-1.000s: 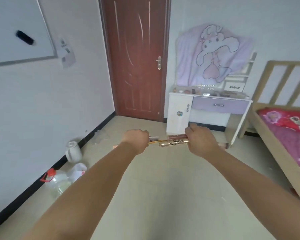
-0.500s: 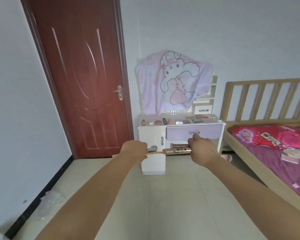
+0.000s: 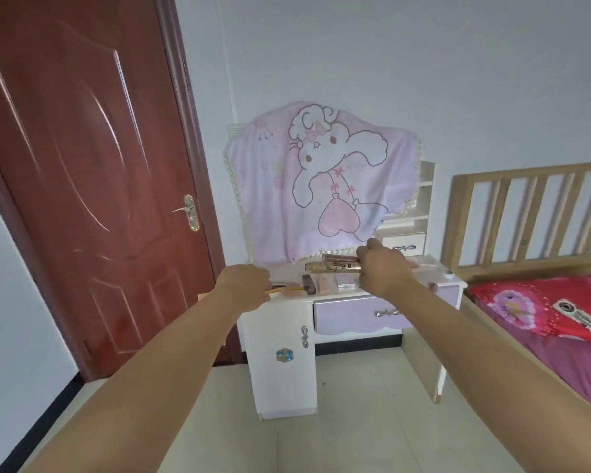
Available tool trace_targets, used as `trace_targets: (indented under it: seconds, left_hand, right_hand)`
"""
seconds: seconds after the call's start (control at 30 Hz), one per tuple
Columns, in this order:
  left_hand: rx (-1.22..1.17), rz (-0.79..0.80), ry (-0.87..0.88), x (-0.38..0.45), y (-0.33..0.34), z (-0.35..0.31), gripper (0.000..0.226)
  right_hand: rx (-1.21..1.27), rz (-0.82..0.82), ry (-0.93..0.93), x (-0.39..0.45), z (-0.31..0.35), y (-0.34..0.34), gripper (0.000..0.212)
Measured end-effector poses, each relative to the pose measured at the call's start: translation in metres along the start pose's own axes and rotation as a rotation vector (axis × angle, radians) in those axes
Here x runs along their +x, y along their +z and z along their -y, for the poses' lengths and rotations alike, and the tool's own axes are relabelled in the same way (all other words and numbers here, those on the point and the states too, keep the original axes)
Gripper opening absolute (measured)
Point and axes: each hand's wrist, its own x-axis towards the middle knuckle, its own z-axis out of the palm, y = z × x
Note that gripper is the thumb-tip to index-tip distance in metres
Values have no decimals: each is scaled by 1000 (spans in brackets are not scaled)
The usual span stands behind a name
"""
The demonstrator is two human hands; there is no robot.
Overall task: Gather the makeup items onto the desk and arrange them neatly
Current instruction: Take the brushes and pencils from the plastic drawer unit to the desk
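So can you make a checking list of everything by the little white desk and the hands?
Surface: white desk, makeup already lying on top.
Job's things: gold tube and pinkish tube in the right hand; thin yellow stick in the left hand.
Clutter: small white jar at the desk's right end.
Grippers: both hands grip items.
Cables: nothing seen.
Surroundings: red door, bunny cloth, bed.

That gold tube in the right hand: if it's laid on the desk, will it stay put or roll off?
The gold tube looks round and smooth, so laid on its side it would probably roll on the flat desk. Its glossy shine suggests it may be a bit slippery. The right hand holds it level by one end, along with a second tube, so it is likely stiff and light.
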Motion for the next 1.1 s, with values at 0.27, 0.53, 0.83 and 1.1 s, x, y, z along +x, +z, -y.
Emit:
trace_targets:
  seconds: [0.27,0.53,0.83,1.1]
  left_hand:
    - [-39,-4,17,201,58,42,29]
    - [-103,17,79,402,124,91,25]
    - [-140,152,193,594,225,30,26]
    - [-359,450,6,734,309,-44,22]
  right_hand:
    - [-16,68,60,181,-24,104,21]
    - [-35,212,167,352,-66,205,22]
    - [-4,416,219,485,-158,347,15]
    - [73,661,183,589,-194,495,28]
